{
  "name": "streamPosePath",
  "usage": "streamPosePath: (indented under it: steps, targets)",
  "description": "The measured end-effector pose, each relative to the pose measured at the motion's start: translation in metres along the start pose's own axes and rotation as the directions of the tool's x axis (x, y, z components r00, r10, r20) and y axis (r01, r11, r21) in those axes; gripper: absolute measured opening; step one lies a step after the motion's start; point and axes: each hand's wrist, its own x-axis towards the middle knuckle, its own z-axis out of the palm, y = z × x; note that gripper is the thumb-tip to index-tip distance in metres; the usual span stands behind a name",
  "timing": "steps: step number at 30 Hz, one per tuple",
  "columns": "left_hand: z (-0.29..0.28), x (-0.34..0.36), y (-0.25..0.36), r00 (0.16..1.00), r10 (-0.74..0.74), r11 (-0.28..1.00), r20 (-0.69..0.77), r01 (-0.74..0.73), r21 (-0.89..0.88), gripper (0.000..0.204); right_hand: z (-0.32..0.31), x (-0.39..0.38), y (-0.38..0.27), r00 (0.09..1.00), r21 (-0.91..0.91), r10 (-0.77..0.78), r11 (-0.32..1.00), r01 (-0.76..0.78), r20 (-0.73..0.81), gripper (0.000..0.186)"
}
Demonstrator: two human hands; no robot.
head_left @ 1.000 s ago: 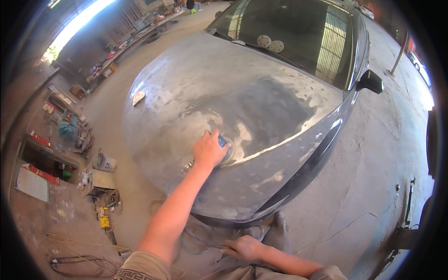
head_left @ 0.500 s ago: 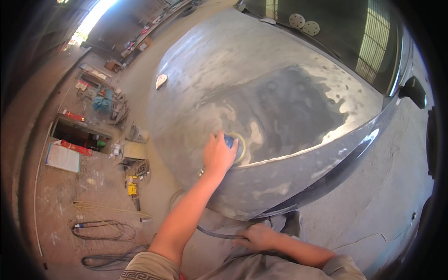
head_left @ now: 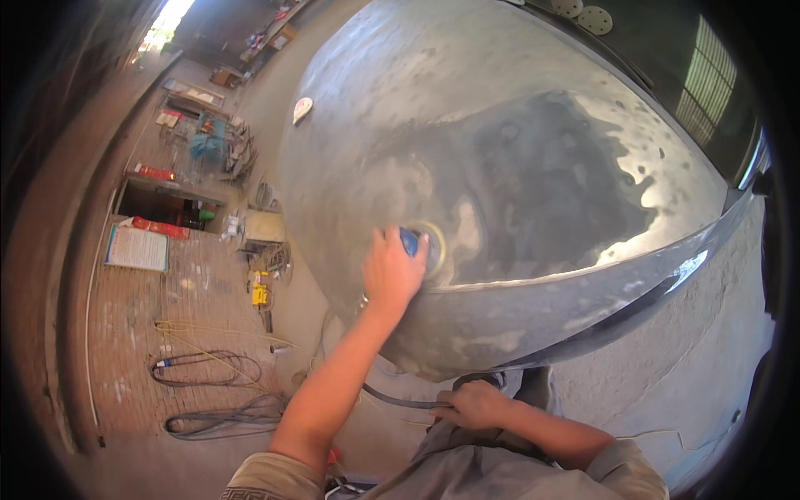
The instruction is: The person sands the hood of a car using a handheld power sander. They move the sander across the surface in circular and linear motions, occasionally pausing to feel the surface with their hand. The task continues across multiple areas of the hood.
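Left hand (head_left: 392, 271) clamped on blue sander (head_left: 417, 243) against grey car hood (head_left: 533, 167) — right hand (head_left: 468, 406) gripping black hose (head_left: 400, 401).

Sanded car hood (head_left: 533, 167): blue sander (head_left: 419, 244), pale disc (head_left: 302, 108) atop.

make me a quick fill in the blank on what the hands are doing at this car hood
1. The left hand presses a round blue ____ onto the grey car hood.
2. The right hand grips a dark ____ down by the person's waist.
3. Coiled cables lie on the ____ to the person's left.

Missing words: sander; hose; floor
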Motion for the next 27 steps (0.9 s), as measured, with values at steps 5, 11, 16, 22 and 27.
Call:
streamPosePath:
  steps: [5,11,16,22,27]
  targets:
    - [0.0,-0.008,-0.012,0.997,0.053,0.998,-0.055,-0.051,0.039,0.048,-0.01,-0.001,0.006,1.0,-0.005,-0.008,1.0,0.008,0.019,0.045]
    - [-0.003,0.004,0.006,0.999,-0.034,0.999,-0.031,0.035,0.019,0.047,-0.018,0.003,0.008,0.997,0.007,0.017,1.0,-0.018,0.077,0.044]
    - [-0.005,-0.012,0.014,0.999,0.042,0.999,-0.029,-0.042,-0.014,0.048,-0.02,-0.001,0.011,0.997,-0.007,0.033,0.999,-0.032,0.07,0.045]
    - [0.0,0.017,0.02,0.999,-0.026,0.999,0.018,0.026,-0.03,0.048,-0.019,-0.005,0.022,0.996,-0.012,0.082,0.997,-0.082,0.026,0.044]
    - [-0.016,-0.004,0.029,0.992,0.039,0.999,0.12,-0.037,-0.022,0.048,-0.04,-0.015,0.025,0.994,0.003,0.11,0.994,-0.11,-0.003,0.042]
